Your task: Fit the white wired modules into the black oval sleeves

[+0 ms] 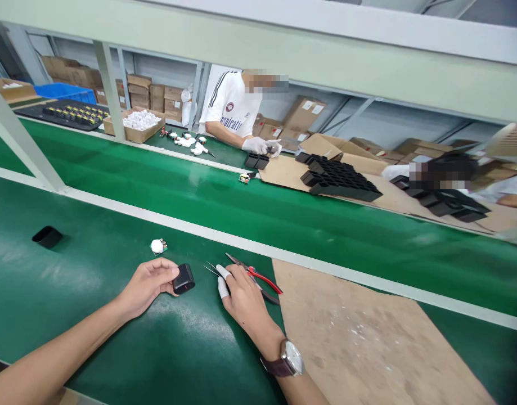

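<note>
My left hand (pixel 147 286) grips a small black plastic case (pixel 183 279) between thumb and fingers, just above the green bench. White finger cots cover two fingertips of my right hand (pixel 246 299), which is closed on a pair of tweezers (pixel 211 269); the thin prongs point left toward the case. Right beside that hand, partly behind it, lie pliers (pixel 266 279) with a red handle. A small circuit board with a white blob (pixel 157 246) rests beyond my left hand. Farther left, an open black housing (pixel 47 237) lies on its side.
A brown board (pixel 368 332) covers the bench at right. Past a pale rail (pixel 165 239) runs a green belt (pixel 190 180). Opposite, a person in white gloves (pixel 262 146) handles something dark near rows of black housings (pixel 342 177). Another person bends at far right. A slanted post (pixel 26 135) stands left.
</note>
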`<action>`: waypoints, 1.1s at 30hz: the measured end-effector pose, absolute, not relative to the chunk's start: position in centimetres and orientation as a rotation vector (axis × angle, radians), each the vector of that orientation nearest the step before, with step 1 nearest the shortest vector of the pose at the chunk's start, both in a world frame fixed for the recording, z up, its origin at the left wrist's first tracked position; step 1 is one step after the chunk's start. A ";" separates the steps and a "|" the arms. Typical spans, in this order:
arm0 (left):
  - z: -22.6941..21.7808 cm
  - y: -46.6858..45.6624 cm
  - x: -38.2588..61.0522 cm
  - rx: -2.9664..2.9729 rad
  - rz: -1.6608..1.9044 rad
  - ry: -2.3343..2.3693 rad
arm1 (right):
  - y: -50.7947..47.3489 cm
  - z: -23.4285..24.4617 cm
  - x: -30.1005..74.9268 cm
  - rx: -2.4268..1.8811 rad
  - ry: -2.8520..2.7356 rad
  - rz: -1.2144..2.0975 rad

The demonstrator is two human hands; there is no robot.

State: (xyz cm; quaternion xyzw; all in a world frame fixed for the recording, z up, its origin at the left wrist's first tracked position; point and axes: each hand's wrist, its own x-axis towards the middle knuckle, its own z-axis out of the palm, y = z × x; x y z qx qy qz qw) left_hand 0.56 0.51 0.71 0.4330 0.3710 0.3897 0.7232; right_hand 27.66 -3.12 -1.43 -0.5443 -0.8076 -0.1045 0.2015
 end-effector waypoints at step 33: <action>2.4 13.6 -7.9 2.331 1.037 1.755 | -4.2 -3.5 29.3 -1.277 -2.128 -0.485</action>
